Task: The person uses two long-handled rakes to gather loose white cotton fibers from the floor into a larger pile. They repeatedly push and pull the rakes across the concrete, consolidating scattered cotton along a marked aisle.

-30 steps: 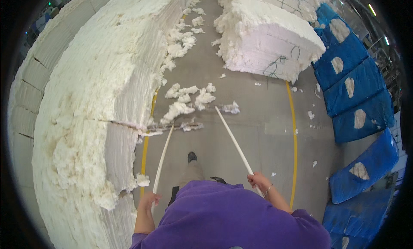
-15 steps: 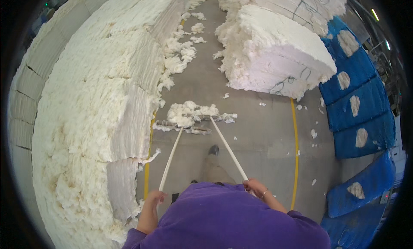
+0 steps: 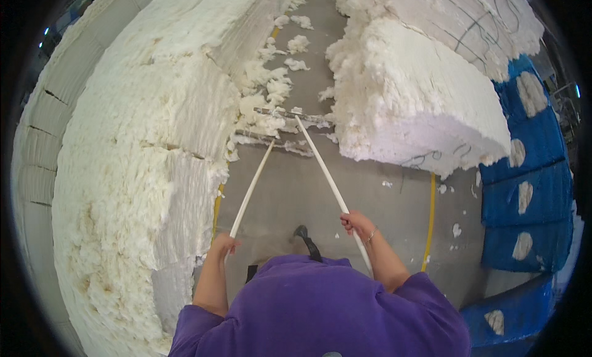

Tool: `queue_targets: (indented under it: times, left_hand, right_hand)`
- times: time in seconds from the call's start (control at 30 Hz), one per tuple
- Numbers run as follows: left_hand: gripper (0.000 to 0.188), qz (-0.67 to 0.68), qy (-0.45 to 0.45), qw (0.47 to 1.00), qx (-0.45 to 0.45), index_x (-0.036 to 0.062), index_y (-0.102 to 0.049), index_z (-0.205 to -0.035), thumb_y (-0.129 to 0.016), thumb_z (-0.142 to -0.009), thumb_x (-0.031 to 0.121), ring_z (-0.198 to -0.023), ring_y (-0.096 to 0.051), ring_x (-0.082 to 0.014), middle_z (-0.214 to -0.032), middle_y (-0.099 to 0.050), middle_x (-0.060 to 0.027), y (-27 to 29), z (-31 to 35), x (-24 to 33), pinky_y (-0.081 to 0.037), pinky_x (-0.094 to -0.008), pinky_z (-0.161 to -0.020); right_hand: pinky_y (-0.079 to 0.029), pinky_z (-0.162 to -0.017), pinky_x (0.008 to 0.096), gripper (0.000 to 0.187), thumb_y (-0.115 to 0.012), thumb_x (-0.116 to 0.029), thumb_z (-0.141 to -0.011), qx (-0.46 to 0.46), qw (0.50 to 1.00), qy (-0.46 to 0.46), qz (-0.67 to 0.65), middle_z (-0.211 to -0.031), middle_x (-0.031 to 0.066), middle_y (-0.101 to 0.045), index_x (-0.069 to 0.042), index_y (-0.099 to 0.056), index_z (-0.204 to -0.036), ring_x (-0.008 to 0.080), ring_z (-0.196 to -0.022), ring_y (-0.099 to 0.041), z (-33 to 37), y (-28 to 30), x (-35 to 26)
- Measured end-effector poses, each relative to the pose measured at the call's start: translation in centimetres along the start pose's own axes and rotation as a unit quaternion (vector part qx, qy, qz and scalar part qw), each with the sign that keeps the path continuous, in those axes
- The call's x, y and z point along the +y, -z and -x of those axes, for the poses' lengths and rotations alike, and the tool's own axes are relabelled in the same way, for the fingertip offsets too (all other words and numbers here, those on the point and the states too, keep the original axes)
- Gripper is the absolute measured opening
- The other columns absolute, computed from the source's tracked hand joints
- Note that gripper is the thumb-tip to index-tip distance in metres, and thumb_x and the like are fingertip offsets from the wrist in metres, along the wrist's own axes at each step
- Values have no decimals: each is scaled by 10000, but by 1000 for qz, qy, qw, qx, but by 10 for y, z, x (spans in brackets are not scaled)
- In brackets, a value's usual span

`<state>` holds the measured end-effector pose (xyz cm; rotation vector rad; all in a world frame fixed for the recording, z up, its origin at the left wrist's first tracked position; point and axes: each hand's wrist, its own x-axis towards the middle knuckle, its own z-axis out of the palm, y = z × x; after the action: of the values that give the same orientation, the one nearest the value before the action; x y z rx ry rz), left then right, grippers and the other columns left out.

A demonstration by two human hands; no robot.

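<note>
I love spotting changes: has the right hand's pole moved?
Yes, forward: the pole in the right hand now reaches beside the right-side white bale.

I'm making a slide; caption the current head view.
Left hand and right hand each grip a pole angled toward loose fluff between white bales.

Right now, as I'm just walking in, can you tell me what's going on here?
Someone in a purple shirt has the left hand around the left white pole and the right hand around the right white pole. The poles run forward to a left mop head and a right mop head on the grey floor, the right one farther out. Loose white fluff lies around them, between white fibre bales on both sides.
</note>
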<state>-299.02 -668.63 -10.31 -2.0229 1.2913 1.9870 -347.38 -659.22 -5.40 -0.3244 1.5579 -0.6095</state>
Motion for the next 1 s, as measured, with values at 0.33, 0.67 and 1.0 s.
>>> queue_targets:
  times: [0.33, 0.67, 1.0]
  left_hand:
    - [345, 37, 102, 992, -65, 34, -633, -645, -723, -681, 364, -515, -544, -145, -561, -580, -57, 6, -54, 36, -418, -307, -539]
    - [248, -170, -26, 976, -133, 45, -637, -678, -717, -681, 280, -550, -573, -165, -590, -589, -61, 79, -176, 181, -448, -342, -537]
    - [297, -199, 76, 976, -46, -5, -675, -804, -686, -711, 277, -550, -613, -194, -643, -640, -91, 140, -320, 422, -491, -353, -539]
  right_hand:
    - [-446, -501, 329, 248, -590, -276, -794, -108, 991, 47, 64, -574, 66, -507, -35, -559, -743, 168, -537, -535, -57, 33, -110]
    - [-456, -546, 333, 287, -590, -310, -783, 92, 898, 83, 422, -583, 80, -528, -27, -567, -740, 177, -582, -558, -163, -1, -319]
    - [-387, -415, 348, 378, -543, -270, -827, 31, 967, 26, 253, -468, 94, -494, -8, -525, -556, 195, -398, -484, -316, 52, -438]
